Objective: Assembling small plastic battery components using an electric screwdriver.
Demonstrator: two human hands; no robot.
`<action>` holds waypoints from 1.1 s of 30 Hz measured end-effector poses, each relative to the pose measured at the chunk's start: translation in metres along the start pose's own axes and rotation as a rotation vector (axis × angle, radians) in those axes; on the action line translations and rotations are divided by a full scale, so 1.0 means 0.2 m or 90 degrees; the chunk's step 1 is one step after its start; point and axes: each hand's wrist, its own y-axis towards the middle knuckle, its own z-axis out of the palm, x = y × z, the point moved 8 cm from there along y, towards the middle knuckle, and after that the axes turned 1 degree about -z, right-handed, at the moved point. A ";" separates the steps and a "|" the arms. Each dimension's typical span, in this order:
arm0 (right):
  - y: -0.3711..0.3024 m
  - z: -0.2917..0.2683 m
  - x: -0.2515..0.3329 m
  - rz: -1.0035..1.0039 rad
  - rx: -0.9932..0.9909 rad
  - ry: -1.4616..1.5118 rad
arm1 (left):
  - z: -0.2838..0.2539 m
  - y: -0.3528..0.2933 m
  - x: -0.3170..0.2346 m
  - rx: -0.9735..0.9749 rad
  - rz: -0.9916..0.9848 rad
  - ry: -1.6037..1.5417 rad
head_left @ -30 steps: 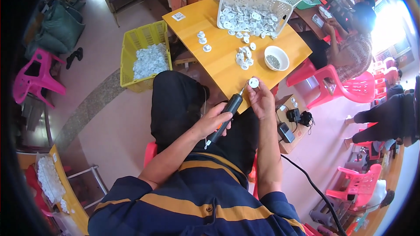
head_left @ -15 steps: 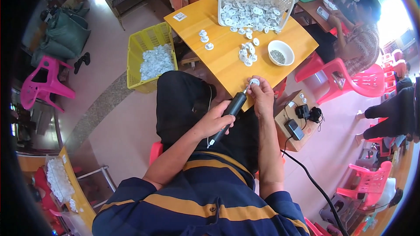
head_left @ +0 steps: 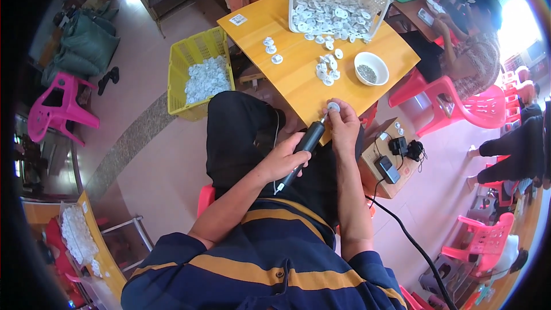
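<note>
My left hand grips a black electric screwdriver, its tip pointing up at a small white round plastic part. My right hand pinches that part at the near edge of the orange wooden table. Several more white round parts lie loose on the table. A tipped white basket spills more of them. A small white bowl holds tiny dark screws. I sit with black trousers under both hands.
A yellow crate of white parts stands on the floor at left. A wooden stool with a power supply and cable sits at right. Red plastic chairs and another seated person are at right; a pink chair at far left.
Both hands stay together at the table edge, screwdriver still on the part. The view has shifted slightly, nothing else visibly moved.
</note>
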 end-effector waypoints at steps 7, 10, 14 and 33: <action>0.00 0.00 0.00 0.004 0.006 -0.040 | -0.01 0.01 -0.01 -0.010 0.019 0.010; 0.00 0.00 0.00 -0.015 0.007 -0.022 | -0.01 0.01 0.01 -0.005 -0.002 0.007; 0.00 0.00 -0.01 -0.002 0.027 -0.026 | -0.01 0.00 0.02 0.009 -0.012 -0.025; 0.02 0.01 0.00 -0.028 0.092 0.008 | -0.03 -0.01 0.02 0.075 -0.048 -0.204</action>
